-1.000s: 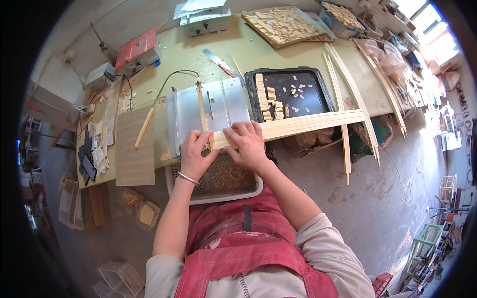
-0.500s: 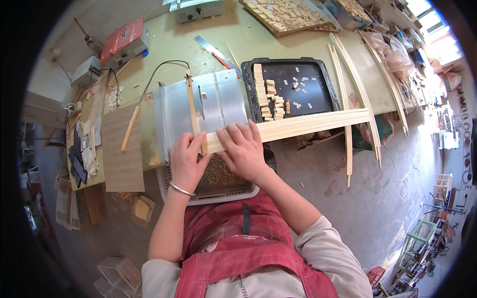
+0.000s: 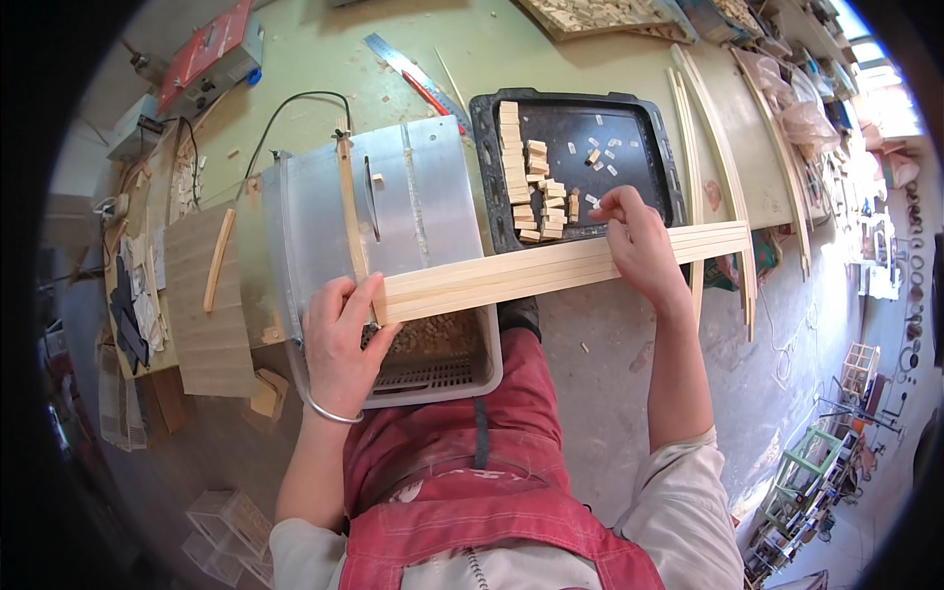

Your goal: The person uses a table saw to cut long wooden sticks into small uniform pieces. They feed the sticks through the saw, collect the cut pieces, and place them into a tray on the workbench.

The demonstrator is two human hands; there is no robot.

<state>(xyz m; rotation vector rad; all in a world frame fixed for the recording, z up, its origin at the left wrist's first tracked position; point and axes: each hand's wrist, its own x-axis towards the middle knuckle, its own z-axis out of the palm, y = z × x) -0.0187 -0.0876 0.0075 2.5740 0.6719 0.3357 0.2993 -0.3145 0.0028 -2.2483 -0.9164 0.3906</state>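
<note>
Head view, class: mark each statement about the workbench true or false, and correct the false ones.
1. The left hand presses on the near end of the wooden strips. True.
2. The right hand rests on the red tool. False: it is on the strips, beside the black tray.
3. The tray is empty. False: it holds small wood blocks, some stacked, some scattered.
4. The strips lie across the metal saw table. True.
5. A bracelet is on the left wrist. True.
6. The steel ruler lies inside the tray. False: it lies on the green bench, beyond the saw table.
</note>
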